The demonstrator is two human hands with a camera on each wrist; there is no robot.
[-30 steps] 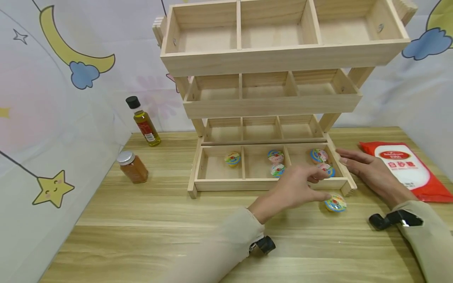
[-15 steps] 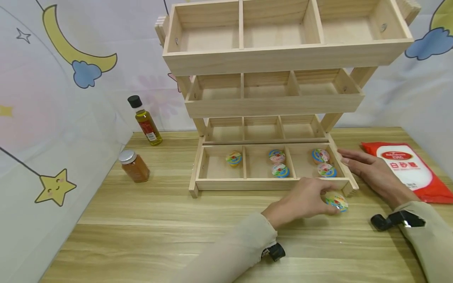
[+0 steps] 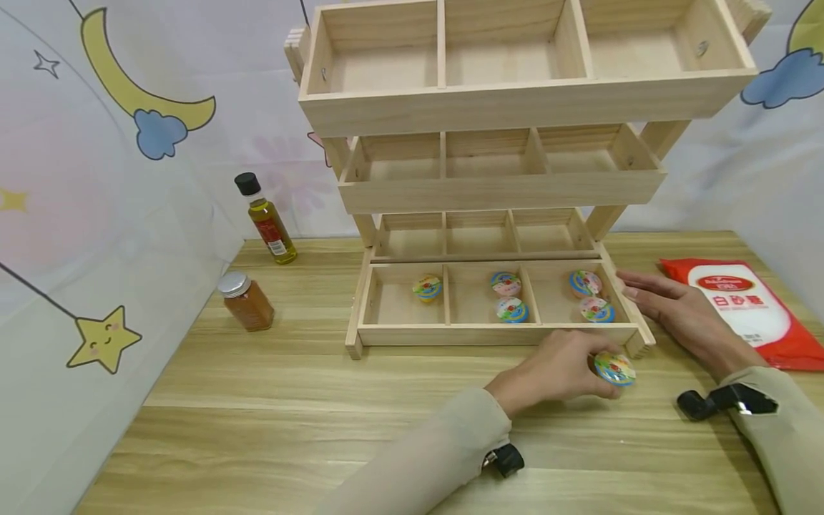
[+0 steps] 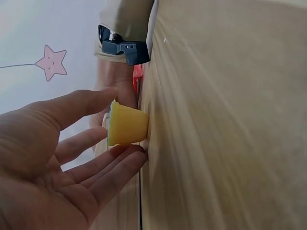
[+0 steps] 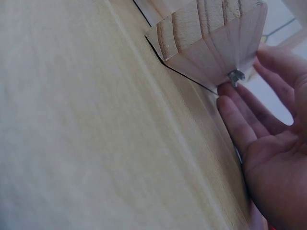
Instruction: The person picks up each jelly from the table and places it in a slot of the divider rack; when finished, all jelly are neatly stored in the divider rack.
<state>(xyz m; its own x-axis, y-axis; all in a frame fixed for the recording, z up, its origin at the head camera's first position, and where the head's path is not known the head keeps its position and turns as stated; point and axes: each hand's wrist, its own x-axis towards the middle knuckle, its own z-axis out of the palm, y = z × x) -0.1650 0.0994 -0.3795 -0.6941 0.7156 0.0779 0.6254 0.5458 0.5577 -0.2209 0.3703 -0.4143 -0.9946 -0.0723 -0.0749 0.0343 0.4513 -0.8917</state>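
A small yellow jelly cup (image 4: pixel 128 125) with a printed lid stands on the table, in front of the right end of the wooden rack (image 3: pixel 496 336). My left hand (image 3: pixel 560 368) holds it between the thumb and fingers, with the thumb at its rim in the left wrist view. My right hand (image 3: pixel 682 318) rests with extended fingers against the rack's right end; in the right wrist view its fingertips touch the wood beside a metal screw (image 5: pixel 236 76). Several other jelly cups lie in the bottom tier: one in the left compartment (image 3: pixel 427 287), two in the middle (image 3: pixel 511 310), two in the right (image 3: pixel 596 310).
A red and white bag (image 3: pixel 740 307) lies right of my right hand. At the back left stand an oil bottle (image 3: pixel 267 222) and a spice jar (image 3: pixel 247 304) with a silver lid. The rack's upper tiers (image 3: pixel 515 104) overhang the bottom one.
My left hand has come down and right from above the rack's front edge to the jelly cup, and its fingers have closed around it. My right hand keeps its place.
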